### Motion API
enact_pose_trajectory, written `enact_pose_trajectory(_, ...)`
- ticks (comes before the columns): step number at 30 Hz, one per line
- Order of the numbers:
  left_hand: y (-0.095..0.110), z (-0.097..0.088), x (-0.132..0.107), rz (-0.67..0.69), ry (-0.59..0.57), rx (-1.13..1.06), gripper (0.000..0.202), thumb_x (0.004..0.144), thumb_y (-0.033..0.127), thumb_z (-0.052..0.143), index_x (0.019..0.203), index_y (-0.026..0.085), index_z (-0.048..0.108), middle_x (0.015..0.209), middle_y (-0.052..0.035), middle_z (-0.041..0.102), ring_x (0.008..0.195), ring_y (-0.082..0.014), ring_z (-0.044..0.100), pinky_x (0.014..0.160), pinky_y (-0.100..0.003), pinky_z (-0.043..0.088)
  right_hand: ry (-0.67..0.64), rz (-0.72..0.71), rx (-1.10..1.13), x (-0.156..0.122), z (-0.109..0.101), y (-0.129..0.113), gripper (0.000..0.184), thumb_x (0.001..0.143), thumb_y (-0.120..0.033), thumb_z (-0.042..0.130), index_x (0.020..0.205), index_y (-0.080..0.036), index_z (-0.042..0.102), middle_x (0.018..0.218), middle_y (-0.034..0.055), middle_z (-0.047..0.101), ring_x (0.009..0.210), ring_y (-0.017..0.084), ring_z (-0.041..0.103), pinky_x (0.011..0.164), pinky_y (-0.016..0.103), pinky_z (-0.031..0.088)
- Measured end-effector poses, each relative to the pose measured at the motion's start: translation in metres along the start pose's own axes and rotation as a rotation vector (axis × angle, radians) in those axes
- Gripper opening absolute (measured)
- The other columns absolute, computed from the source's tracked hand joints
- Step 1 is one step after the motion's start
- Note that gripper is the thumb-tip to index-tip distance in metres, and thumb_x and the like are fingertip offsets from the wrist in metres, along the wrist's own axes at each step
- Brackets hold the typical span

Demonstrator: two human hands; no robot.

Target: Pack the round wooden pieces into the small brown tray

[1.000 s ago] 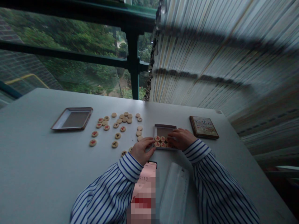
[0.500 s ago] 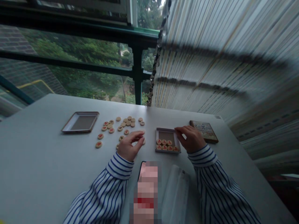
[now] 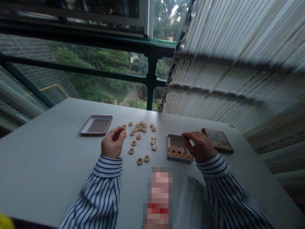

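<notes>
Round wooden game pieces (image 3: 140, 130) with red and black characters lie scattered on a white table (image 3: 47, 165). My left hand (image 3: 112, 143) is curled over the left side of the scatter, fingers pinched together; what they hold is hidden. A small shallow box (image 3: 177, 149) holds two rows of red-marked pieces. My right hand (image 3: 199, 145) rests against the box's right side, fingers curled at its far edge. Both arms wear blue-striped sleeves.
An empty box lid (image 3: 96, 125) lies at the left of the pieces. A printed box cover (image 3: 217, 140) sits right of my right hand. A phone (image 3: 159, 197) and a clear plastic sheet (image 3: 190, 203) lie near me. A window railing and blinds stand beyond the table.
My left hand left the box and moved left across the scattered pieces to their far left side. My right hand stayed by the box. The camera view shifted left.
</notes>
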State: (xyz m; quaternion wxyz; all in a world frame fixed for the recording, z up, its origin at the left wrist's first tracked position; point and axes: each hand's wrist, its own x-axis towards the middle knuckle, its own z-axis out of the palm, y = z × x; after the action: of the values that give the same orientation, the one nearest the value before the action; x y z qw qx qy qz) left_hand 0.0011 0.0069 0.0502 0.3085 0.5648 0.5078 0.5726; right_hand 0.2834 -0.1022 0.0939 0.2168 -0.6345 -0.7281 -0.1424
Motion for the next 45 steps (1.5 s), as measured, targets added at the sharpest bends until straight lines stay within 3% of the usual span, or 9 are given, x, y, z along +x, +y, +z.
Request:
enact_pose_trajectory(5,-0.010,-0.016,0.006,-0.054,0.101,-0.014,0.033,0.068,0.029,0.058,0.096,0.011,0.058,0.088,-0.0097,0.065,0.076,-0.0168,0.063,0.072,-0.032,0.052,-0.104,-0.041,-0.013,0.007,0.005,-0.016,0.019,0.080,-0.021,0.045,0.090,-0.016,0.060,0.080,0.0061,0.065,0.076,0.016,0.056,0.070,0.027,0.039)
enact_pose_trajectory(11,-0.021,-0.039,0.009,-0.087,0.132,0.044,0.030,0.067,0.029,0.057,0.092,0.012,0.059,0.086,-0.0092,0.065,0.077,-0.0171,0.063,0.073,-0.033,0.051,-0.240,-0.075,-0.020,0.015,0.018,-0.034,0.021,0.080,-0.021,0.044,0.096,-0.018,0.058,0.088,0.0055,0.065,0.081,0.016,0.056,0.071,0.028,0.037)
enact_pose_trajectory(20,-0.041,-0.048,-0.002,-0.084,0.170,0.194,0.031,0.067,0.033,0.055,0.090,0.013,0.061,0.083,-0.0076,0.066,0.072,-0.0162,0.062,0.069,-0.029,0.051,-0.351,-0.130,0.017,0.029,0.037,-0.062,0.022,0.082,-0.025,0.042,0.098,-0.020,0.057,0.090,0.0057,0.064,0.085,0.017,0.054,0.072,0.029,0.036)
enact_pose_trajectory(29,-0.061,-0.050,-0.006,0.035,0.054,0.472,0.031,0.067,0.032,0.053,0.092,0.016,0.061,0.088,-0.0074,0.064,0.078,-0.0196,0.060,0.069,-0.033,0.050,-0.365,-0.133,0.047,0.030,0.057,-0.077,0.021,0.084,-0.024,0.040,0.095,-0.021,0.058,0.088,0.0053,0.064,0.086,0.017,0.053,0.071,0.029,0.034)
enact_pose_trajectory(36,-0.072,-0.052,-0.009,0.134,-0.024,0.622,0.031,0.068,0.031,0.050,0.094,0.016,0.060,0.089,-0.0085,0.064,0.081,-0.0215,0.059,0.071,-0.032,0.048,-0.374,-0.190,0.047,0.033,0.060,-0.082,0.020,0.082,-0.022,0.041,0.095,-0.020,0.057,0.091,0.0060,0.063,0.086,0.017,0.052,0.071,0.029,0.033)
enact_pose_trajectory(45,-0.085,-0.054,-0.012,0.305,-0.059,0.783,0.030,0.068,0.031,0.049,0.092,0.016,0.061,0.091,-0.0093,0.065,0.084,-0.0228,0.058,0.079,-0.034,0.042,-0.471,-0.312,0.073,0.052,0.066,-0.121,0.023,0.081,-0.023,0.042,0.099,-0.019,0.056,0.092,0.0078,0.062,0.088,0.019,0.051,0.074,0.032,0.033)
